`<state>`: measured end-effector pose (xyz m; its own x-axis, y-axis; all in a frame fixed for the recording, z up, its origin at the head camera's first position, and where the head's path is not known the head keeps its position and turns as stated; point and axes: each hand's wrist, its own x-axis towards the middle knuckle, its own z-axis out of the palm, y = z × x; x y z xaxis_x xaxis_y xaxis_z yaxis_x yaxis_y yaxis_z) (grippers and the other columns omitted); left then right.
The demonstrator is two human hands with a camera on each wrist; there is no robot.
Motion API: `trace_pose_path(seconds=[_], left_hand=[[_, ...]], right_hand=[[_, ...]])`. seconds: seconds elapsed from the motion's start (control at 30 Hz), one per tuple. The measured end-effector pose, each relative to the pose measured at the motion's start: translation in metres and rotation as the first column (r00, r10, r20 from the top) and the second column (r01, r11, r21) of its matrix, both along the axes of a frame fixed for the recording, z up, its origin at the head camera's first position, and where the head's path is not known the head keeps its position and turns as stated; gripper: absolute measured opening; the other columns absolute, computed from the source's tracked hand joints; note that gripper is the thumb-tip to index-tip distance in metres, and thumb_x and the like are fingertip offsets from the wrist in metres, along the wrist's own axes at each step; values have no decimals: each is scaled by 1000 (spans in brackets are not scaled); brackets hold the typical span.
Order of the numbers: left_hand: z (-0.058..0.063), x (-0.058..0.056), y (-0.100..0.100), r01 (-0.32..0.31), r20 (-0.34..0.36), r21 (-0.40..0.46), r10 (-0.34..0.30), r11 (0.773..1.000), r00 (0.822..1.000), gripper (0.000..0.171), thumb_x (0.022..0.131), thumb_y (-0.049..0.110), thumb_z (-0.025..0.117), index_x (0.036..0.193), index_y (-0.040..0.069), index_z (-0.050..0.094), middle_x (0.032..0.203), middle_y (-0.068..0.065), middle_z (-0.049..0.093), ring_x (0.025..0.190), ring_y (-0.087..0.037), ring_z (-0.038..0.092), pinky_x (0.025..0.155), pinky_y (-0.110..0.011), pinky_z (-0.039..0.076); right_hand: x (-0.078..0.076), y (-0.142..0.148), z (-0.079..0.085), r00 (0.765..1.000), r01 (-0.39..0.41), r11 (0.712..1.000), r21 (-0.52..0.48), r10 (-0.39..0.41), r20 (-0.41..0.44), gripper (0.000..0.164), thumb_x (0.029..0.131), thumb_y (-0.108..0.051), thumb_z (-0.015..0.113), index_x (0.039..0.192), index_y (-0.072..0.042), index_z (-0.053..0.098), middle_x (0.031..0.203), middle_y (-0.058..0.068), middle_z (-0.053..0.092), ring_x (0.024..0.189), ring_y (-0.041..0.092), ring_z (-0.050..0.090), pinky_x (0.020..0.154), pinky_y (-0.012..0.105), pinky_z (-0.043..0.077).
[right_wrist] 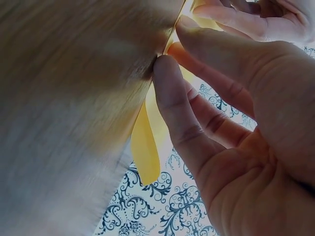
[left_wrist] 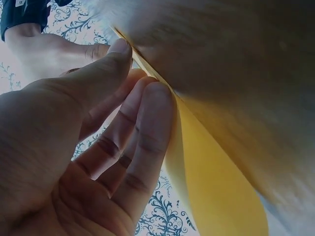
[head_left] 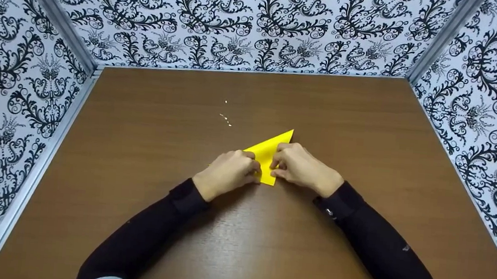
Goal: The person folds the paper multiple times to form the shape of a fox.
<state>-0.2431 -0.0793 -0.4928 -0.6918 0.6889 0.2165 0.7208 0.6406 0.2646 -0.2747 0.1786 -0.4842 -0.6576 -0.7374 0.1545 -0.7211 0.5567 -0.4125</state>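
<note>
Left hand (head_left: 230,171): I am holding the yellow paper (head_left: 267,153) near its edge, thumb and fingertips close together.
Yellow paper: It is lying on the wooden table (head_left: 266,244), under and between my hands. I am guessing it is light, bendy and easy to tear, so I am thinking its edges are best for soft pinching.
Right hand (head_left: 302,166): I am pinching the paper's other side, fingers narrow.
Boxes, cups: I am seeing none.

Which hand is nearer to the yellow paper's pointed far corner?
Right. In the head view, the right hand is just below the far corner, at the right edge of the yellow paper; the left hand is farther off, below and left, over the paper's left part.
</note>
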Motion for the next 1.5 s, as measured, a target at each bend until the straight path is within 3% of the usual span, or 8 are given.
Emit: trace_pose_path(seconds=[0.3,0.7,0.83,1.13,1.5], left_hand=[[8,-2,-6,-47,-36,16,47,999,998,11,101,16,93,111,11,92,104,-10,81,92,-27,83,82,-44,72],[7,-5,-10,-80,-163,26,83,996,983,3,102,11,91,104,11,94,103,-9,79,100,-26,71,83,-35,71],[8,-6,-10,-79,-192,12,80,997,978,9,104,5,87,101,10,93,105,-9,80,100,-27,72,83,-34,71],[5,-9,-12,-59,-167,-26,54,998,984,18,106,-2,80,97,8,92,105,-8,83,98,-26,74,84,-34,71],[1,-10,-12,-27,-113,-17,25,1000,993,15,105,2,83,94,8,91,105,-10,85,92,-27,71,77,-39,70]], right_hand=[[0,0,-2,1000,4,1000,-16,-4,-10,10,97,-8,96,103,-2,91,101,12,76,89,25,78,80,34,69],[0,-2,-3,1000,7,1000,-21,-7,-7,6,99,-8,94,99,-4,90,102,12,76,89,24,74,79,32,65],[-1,-2,-4,1000,7,1000,-20,-7,-12,6,99,-8,94,99,-4,90,101,12,75,89,25,75,80,34,67],[1,-2,-3,1000,7,999,-31,-8,-12,7,98,-8,95,98,-3,90,101,11,75,89,23,75,79,33,67],[2,-2,0,1000,6,1000,-22,-6,26,7,99,-6,93,102,-1,90,105,14,76,92,26,79,82,34,70]])
